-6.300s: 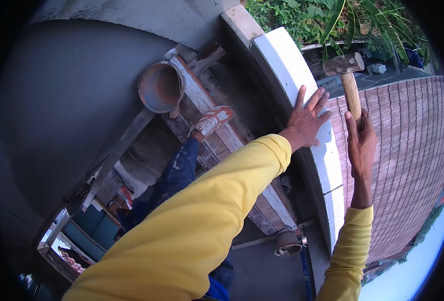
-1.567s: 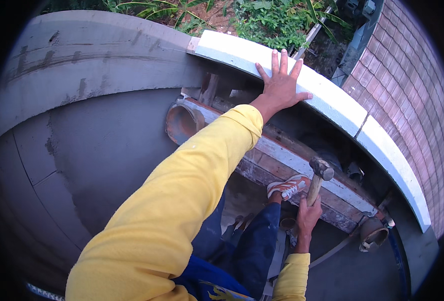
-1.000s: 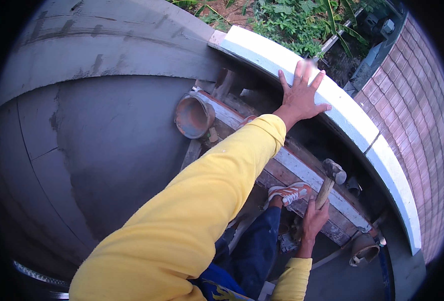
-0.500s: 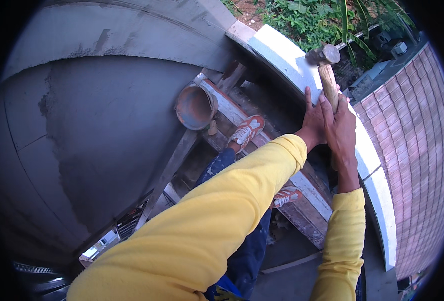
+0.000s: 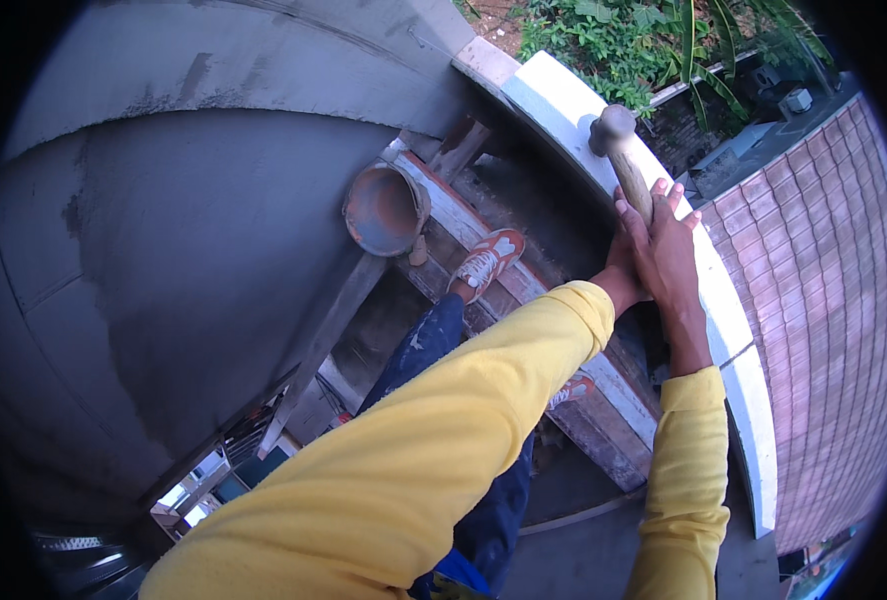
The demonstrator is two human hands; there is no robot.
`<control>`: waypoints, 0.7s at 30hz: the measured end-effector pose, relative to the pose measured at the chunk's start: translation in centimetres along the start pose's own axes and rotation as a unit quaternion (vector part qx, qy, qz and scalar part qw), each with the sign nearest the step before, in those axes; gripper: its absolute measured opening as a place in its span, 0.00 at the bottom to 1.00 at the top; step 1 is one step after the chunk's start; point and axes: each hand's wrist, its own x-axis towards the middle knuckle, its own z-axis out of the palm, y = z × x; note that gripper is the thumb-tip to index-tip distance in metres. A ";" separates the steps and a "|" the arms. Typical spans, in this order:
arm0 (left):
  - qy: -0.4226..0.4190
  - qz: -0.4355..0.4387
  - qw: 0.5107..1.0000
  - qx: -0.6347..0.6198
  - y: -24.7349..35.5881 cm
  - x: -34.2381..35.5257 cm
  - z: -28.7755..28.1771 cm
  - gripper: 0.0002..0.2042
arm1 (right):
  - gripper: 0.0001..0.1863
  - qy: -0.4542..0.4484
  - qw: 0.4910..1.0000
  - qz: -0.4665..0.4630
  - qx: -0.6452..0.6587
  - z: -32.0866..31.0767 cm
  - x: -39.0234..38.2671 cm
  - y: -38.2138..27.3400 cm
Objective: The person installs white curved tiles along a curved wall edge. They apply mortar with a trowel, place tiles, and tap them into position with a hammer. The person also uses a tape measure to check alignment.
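Note:
A hammer (image 5: 631, 182) with a wooden handle and a blunt, dark, round-faced head stands head-up in front of the white ledge (image 5: 708, 262). Its handle runs down between my two hands, and the lower end is hidden by them. My left hand (image 5: 618, 272) is on the handle's left side, largely covered by the other hand. Against the handle from the right lies my right hand (image 5: 663, 248), its thumb along the wood and its other fingers stretched out apart over the ledge. Both hands hold the hammer between them.
My feet, in orange and white shoes (image 5: 490, 262), stand on wooden planks (image 5: 603, 440) with dark gaps alongside. A dirty bucket (image 5: 385, 210) sits on the planks by a grey plastered wall (image 5: 213, 260). Beyond the ledge are a tiled roof (image 5: 813, 300) and green plants (image 5: 603, 40).
The hammer head has swung left and slightly lower, and the handle has turned between my hands. The right hand's fingers now show spread beyond the handle. The view has shifted slightly.

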 end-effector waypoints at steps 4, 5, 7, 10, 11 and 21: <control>0.026 -0.015 0.975 -0.219 -1.2 -0.6 0.5 0.32 | 0.32 0.050 0.987 0.091 0.123 -1.0 -5.8 0.8; -0.063 -0.019 0.976 -0.207 -1.2 -0.7 0.0 0.35 | 0.31 0.072 0.980 0.116 0.142 -0.9 -7.7 1.5; -0.178 -0.007 0.951 -0.252 -1.3 0.5 -2.4 0.45 | 0.30 0.133 0.961 0.185 0.158 -1.1 -11.6 3.9; -0.111 -0.015 0.958 -0.265 -1.6 -0.3 -1.9 0.50 | 0.30 0.180 0.932 0.267 0.169 0.2 -16.2 6.5; -0.118 -0.017 0.958 -0.259 -1.8 -0.4 -2.0 0.50 | 0.30 0.180 0.926 0.290 0.164 0.4 -17.3 7.3; -0.141 0.002 0.967 -0.212 -1.8 0.1 -2.1 0.52 | 0.24 0.207 0.904 0.288 0.238 4.1 -28.1 11.5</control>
